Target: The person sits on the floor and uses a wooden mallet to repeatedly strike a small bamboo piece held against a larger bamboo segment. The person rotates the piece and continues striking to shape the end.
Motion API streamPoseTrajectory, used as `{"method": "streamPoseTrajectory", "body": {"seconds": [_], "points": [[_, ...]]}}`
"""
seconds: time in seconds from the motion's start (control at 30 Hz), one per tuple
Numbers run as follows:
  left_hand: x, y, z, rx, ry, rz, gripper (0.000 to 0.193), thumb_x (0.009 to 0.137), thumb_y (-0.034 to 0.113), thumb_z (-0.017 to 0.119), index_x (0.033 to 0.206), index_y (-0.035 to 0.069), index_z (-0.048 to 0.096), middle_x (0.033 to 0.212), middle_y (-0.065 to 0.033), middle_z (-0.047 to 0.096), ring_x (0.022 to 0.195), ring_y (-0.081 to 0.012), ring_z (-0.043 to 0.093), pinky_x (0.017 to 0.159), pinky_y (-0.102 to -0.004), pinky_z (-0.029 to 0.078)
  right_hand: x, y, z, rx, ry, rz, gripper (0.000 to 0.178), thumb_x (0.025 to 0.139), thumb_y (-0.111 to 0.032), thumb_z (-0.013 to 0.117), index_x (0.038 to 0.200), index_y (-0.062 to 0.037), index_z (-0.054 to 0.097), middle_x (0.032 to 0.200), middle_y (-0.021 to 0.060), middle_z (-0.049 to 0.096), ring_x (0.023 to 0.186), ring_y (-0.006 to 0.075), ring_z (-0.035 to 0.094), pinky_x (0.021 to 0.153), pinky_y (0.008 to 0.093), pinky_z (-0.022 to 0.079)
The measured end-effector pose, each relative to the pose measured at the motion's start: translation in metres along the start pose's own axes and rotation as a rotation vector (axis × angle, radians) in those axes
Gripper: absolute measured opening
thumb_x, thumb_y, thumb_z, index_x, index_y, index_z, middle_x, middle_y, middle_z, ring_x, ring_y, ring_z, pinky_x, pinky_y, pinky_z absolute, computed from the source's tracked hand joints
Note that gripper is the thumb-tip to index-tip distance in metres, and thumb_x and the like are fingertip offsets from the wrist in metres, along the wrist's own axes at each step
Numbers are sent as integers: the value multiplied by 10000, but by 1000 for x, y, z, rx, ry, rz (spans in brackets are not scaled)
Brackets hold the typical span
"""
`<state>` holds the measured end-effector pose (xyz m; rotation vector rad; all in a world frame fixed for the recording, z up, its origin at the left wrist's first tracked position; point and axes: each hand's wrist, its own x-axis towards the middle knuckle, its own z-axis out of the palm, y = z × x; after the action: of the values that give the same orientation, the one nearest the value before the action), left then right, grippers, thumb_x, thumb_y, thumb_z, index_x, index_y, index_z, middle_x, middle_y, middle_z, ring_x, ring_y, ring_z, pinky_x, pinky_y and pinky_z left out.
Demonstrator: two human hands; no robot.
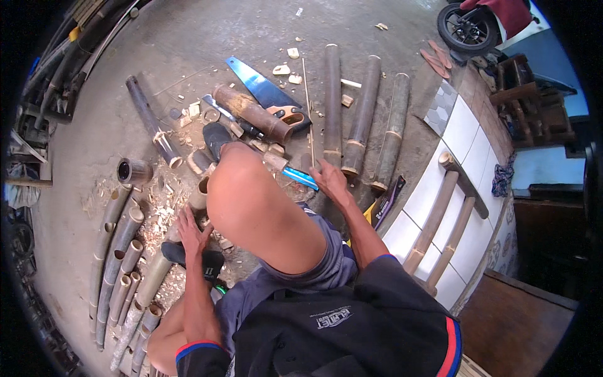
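Note:
My left hand (pixel 190 231) lies with fingers stretched against a bamboo pole (pixel 152 281), beside my bent knee. The pole's cut end (pixel 200 193) shows just past my fingertips. On the other side of my knee, my right hand (pixel 331 182) has its fingers closed at the lower end of a thin bamboo stick (pixel 308 107), which points away from me. A blue strip-shaped tool (pixel 300 178) lies by that hand. Farther off, a handsaw (pixel 267 88) with an orange and black handle rests against a thick bamboo section (pixel 251 113). A chisel-like tool (pixel 221 110) lies near it.
Three bamboo lengths (pixel 361 116) lie at the right. Several holed bamboo poles (pixel 116 251) lie left among wood shavings (pixel 160 217). A joined bamboo frame (pixel 436 213) rests on white tiles (pixel 461 135). Sandals (pixel 435 60) and a motorbike wheel (pixel 468 28) are at far right.

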<state>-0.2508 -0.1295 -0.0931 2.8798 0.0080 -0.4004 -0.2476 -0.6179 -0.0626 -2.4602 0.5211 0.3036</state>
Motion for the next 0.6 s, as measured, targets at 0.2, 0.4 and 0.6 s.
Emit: {"method": "streamPoseTrajectory", "body": {"seconds": [0.2, 0.4, 0.6], "points": [[-14, -39, -9, -316, -97, 49, 921, 872, 507, 749, 1572, 37, 376, 1575, -284, 398, 1474, -416, 366, 1234, -489, 264, 65, -74, 38, -40, 179, -239, 774, 874, -368, 736, 1519, -84, 416, 1261, 274, 556, 1160, 469, 581, 953, 563, 516], [-43, 24, -109, -541, -194, -343, 787, 957, 507, 690, 1527, 15, 461, 1388, -291, 610, 1317, -354, 585, 1106, -415, 434, 109, -92, 45, -85, 186, -135, 823, 850, -358, 764, 1521, -98, 365, 1387, 277, 420, 1206, 456, 511, 960, 574, 484], [-59, 20, -124, -688, -45, -306, 738, 993, 438, 673, 1556, 31, 423, 1465, -291, 543, 1328, -349, 571, 1108, -404, 435, 69, -79, 62, -227, 246, -379, 776, 841, -377, 756, 1491, -117, 420, 1276, 220, 475, 1174, 420, 498, 960, 534, 457]]}}
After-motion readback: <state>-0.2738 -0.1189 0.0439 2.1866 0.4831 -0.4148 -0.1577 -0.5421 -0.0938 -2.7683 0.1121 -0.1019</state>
